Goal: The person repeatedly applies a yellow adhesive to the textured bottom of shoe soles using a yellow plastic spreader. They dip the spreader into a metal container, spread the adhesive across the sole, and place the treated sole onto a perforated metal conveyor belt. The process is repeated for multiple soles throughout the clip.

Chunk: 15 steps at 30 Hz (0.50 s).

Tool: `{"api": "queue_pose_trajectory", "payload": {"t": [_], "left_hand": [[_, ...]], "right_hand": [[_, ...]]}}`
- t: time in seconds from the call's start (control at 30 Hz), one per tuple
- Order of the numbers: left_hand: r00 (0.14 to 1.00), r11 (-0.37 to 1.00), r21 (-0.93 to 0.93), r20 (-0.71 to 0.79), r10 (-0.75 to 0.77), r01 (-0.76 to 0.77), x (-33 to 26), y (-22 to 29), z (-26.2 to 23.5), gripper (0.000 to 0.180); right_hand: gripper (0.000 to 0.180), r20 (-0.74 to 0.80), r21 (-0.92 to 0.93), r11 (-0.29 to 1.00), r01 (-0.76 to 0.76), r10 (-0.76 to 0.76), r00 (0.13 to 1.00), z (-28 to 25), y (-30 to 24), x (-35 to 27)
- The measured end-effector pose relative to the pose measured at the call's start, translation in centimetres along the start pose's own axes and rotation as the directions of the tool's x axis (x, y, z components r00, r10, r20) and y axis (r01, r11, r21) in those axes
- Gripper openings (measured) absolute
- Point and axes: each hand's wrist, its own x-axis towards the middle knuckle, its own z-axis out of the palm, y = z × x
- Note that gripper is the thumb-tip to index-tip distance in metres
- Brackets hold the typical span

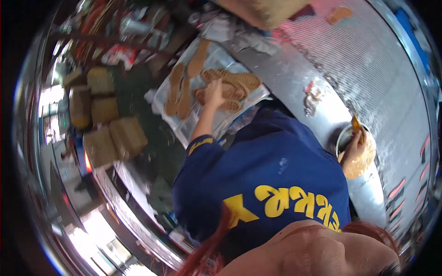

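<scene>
Left hand (214,94) down on a pile of brown woven soles (241,83), fingers bent over it; can't tell if one is gripped. Pile sits under that hand and just right of it. Flat brown soles (199,59) lie just left of and beyond the same hand, on a desk (160,106) with a whitish sheet. Right hand (353,148) closed round a yellow-brown tool (357,124), top end poking up past the fingers, lower end hidden. Pot (367,158) smeared with tan stuff right by the right hand, on a metal strip. Crumpled scrap (312,99) ahead and left of the right hand; ribbed grey belt (368,60) beyond it. Cardboard boxes (103,140) well left of the left hand.
</scene>
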Motion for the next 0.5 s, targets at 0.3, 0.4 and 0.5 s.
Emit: {"api": "queue_pose_trajectory", "payload": {"t": [0.3,0.4,0.5], "left_hand": [[0.972,0.970,-0.108,-0.121,0.203,-0.216,4.2,-2.9,-6.5,0.033],[0.946,0.872,-0.479,-0.319,-0.064,-0.103,6.5,2.9,-10.7,0.039],[0.903,0.717,-0.633,-0.429,-0.011,-0.292,6.5,11.1,-12.4,0.044]], "right_hand": [[0.021,-0.242,-0.125,0.976,-0.181,0.147,0.959,-3.6,9.6,-4.9],[0.019,-0.240,-0.156,0.968,-0.196,0.155,0.958,-3.3,9.1,-5.8],[0.017,-0.207,-0.536,0.844,-0.009,-0.121,0.971,-1.5,9.5,-5.9]]}}
